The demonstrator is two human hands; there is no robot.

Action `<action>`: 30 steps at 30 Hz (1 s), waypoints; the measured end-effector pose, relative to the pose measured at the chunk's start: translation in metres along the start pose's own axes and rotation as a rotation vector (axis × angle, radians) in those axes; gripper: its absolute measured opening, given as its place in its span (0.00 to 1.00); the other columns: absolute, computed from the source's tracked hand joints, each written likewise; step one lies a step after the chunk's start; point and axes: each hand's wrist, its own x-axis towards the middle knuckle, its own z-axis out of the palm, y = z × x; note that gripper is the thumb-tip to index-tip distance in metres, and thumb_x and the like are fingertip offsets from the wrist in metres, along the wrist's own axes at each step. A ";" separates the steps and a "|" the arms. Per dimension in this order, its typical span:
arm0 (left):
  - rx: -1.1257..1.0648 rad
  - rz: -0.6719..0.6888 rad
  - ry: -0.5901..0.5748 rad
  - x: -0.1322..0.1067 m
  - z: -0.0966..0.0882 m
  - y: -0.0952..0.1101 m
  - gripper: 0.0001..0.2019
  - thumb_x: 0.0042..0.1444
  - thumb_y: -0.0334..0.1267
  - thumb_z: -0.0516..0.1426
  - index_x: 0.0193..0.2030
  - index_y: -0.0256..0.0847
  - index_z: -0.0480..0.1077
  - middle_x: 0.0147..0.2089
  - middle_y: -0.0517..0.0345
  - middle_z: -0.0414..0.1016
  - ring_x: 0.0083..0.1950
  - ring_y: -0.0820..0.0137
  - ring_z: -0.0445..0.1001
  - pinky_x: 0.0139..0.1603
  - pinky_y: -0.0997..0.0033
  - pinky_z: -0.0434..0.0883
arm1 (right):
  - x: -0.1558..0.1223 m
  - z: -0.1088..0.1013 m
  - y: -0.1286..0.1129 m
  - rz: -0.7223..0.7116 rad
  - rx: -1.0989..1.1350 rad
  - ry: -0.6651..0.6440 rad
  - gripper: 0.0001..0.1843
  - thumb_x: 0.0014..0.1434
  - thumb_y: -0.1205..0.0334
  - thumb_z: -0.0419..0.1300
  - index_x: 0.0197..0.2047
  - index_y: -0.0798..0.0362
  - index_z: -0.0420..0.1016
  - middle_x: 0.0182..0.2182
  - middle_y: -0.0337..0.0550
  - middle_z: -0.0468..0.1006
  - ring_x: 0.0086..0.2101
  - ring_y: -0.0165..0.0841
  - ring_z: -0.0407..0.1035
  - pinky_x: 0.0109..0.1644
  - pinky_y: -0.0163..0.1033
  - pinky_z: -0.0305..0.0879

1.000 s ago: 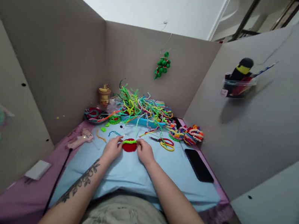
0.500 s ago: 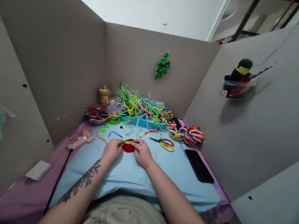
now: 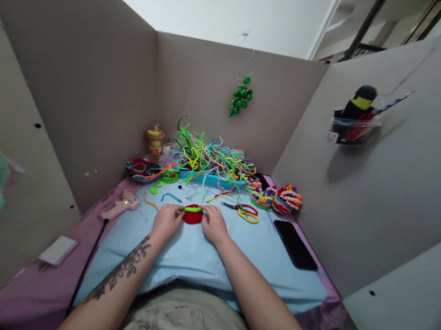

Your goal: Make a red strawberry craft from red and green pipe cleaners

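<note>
A round red fuzzy disc (image 3: 192, 218) lies on the pale blue cloth between my hands. Across its upper part runs a short bright green pipe cleaner (image 3: 193, 209), slightly bowed. My left hand (image 3: 168, 220) pinches its left end between thumb and fingers. At the other end, my right hand (image 3: 215, 224) has its fingertips closed on the strip by the disc's right edge. Just right of that hand lie scissors (image 3: 248, 213) with red and yellow handles. A blue pipe cleaner piece (image 3: 172, 197) and an orange one (image 3: 150, 202) rest beyond my left hand.
A blue tray (image 3: 218, 181) heaped with coloured pipe cleaners stands at the back. A pink glue gun (image 3: 121, 207) with a black cord lies left; a black phone (image 3: 295, 245) lies right. Colourful pipe-cleaner pieces (image 3: 285, 200) sit at the back right. Grey panels enclose three sides.
My right hand has shifted slightly right, away from my left. More of the green pipe cleaner and the red disc now shows between them.
</note>
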 end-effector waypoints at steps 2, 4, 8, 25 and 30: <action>0.005 0.006 -0.027 0.000 0.000 0.000 0.13 0.55 0.34 0.54 0.44 0.41 0.76 0.43 0.51 0.79 0.47 0.60 0.73 0.50 0.62 0.67 | 0.000 0.001 0.002 0.006 0.006 -0.033 0.21 0.51 0.76 0.51 0.47 0.55 0.74 0.42 0.50 0.76 0.44 0.39 0.65 0.52 0.47 0.63; 0.010 0.014 -0.048 0.000 0.000 0.000 0.14 0.54 0.32 0.53 0.45 0.40 0.75 0.44 0.51 0.79 0.48 0.60 0.73 0.51 0.62 0.67 | 0.000 0.001 0.002 0.019 0.016 -0.046 0.20 0.52 0.75 0.51 0.46 0.54 0.74 0.41 0.48 0.76 0.44 0.39 0.65 0.52 0.47 0.63; 0.001 0.011 -0.040 0.000 0.001 -0.001 0.15 0.53 0.31 0.54 0.46 0.39 0.75 0.44 0.49 0.78 0.48 0.59 0.73 0.51 0.61 0.67 | 0.000 0.001 0.003 0.083 0.037 -0.008 0.20 0.52 0.74 0.51 0.46 0.54 0.74 0.41 0.49 0.76 0.45 0.39 0.66 0.53 0.47 0.63; -0.192 0.188 -0.155 -0.012 -0.008 0.017 0.10 0.56 0.39 0.55 0.41 0.42 0.74 0.40 0.53 0.78 0.43 0.64 0.73 0.46 0.67 0.67 | 0.113 0.017 -0.001 0.020 -0.199 0.070 0.21 0.56 0.71 0.54 0.53 0.50 0.70 0.43 0.51 0.72 0.45 0.41 0.64 0.50 0.46 0.62; -0.282 0.134 -0.101 -0.010 -0.005 0.009 0.09 0.56 0.37 0.54 0.41 0.40 0.73 0.41 0.51 0.77 0.45 0.64 0.73 0.49 0.64 0.68 | 0.144 0.023 0.003 0.072 -0.373 -0.073 0.08 0.54 0.70 0.61 0.36 0.48 0.77 0.36 0.50 0.72 0.41 0.41 0.65 0.43 0.42 0.62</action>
